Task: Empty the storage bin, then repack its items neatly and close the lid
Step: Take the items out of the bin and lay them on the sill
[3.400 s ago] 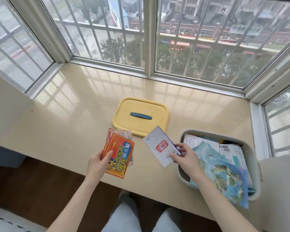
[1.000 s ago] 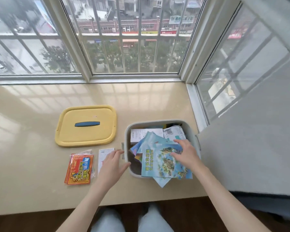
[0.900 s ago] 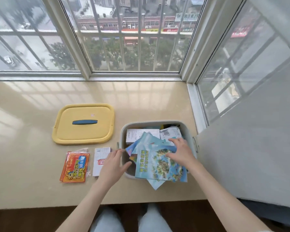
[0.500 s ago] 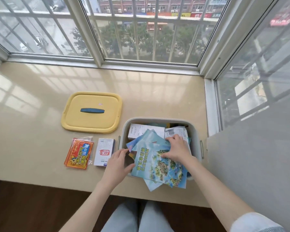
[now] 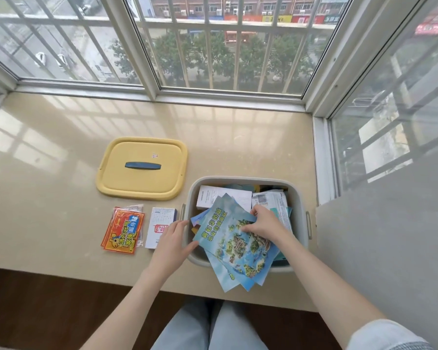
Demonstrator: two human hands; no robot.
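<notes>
A grey storage bin (image 5: pixel 300 198) stands open on the sill, holding a white box (image 5: pixel 213 197), a barcoded packet (image 5: pixel 271 198) and several blue map leaflets (image 5: pixel 238 248) that fan out over its near rim. My right hand (image 5: pixel 263 223) lies on top of the leaflets with its fingers curled on their upper edge. My left hand (image 5: pixel 170 245) sits against the bin's left rim, fingers apart, touching the leaflets' left edge. The yellow lid (image 5: pixel 142 168) with a blue handle lies flat to the bin's left.
Orange-red sachets (image 5: pixel 124 229) and a small white box (image 5: pixel 159 226) lie on the beige sill (image 5: pixel 48 185) left of the bin. Barred windows enclose the sill at the back and right. A grey wall (image 5: pixel 390 236) stands right of the bin. My knees show below the sill's edge.
The sachets and small white box that my hands held now lie on the sill. Both hands have come to the bin, and my right hand has crept up the leaflets to their upper edge.
</notes>
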